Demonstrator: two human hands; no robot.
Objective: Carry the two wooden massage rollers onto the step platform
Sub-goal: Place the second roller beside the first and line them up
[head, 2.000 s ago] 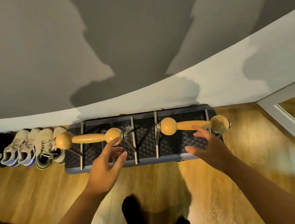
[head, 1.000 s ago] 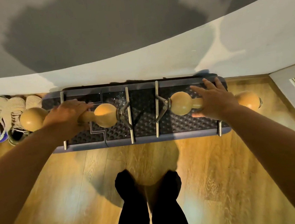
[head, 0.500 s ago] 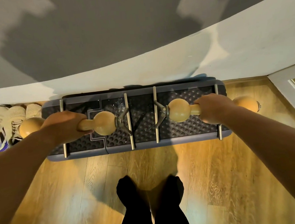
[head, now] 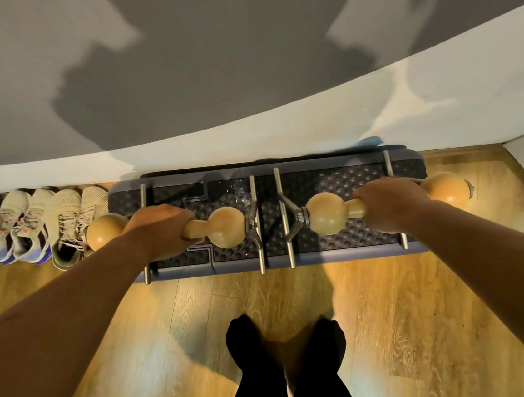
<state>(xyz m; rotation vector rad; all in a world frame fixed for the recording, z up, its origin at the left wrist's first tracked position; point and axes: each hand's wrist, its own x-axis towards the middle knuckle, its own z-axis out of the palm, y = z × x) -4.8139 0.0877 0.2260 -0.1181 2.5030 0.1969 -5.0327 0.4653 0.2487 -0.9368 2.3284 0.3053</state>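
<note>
No text, label, brand, number or sign is showing legibly anywhere, neither on the platform (head: 332,164) nor on the shoes (head: 41,223).

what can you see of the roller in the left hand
The left roller is pale varnished wood: a slim handle between two round knobs, with a metal bracket at its inner end joining steel rods that run front to back. It lies level, crosswise over the left half of the dark studded step platform, its outer knob reaching past the edge toward the sneakers. The left hand grips the handle; whether it rests or hovers is unclear.
</note>
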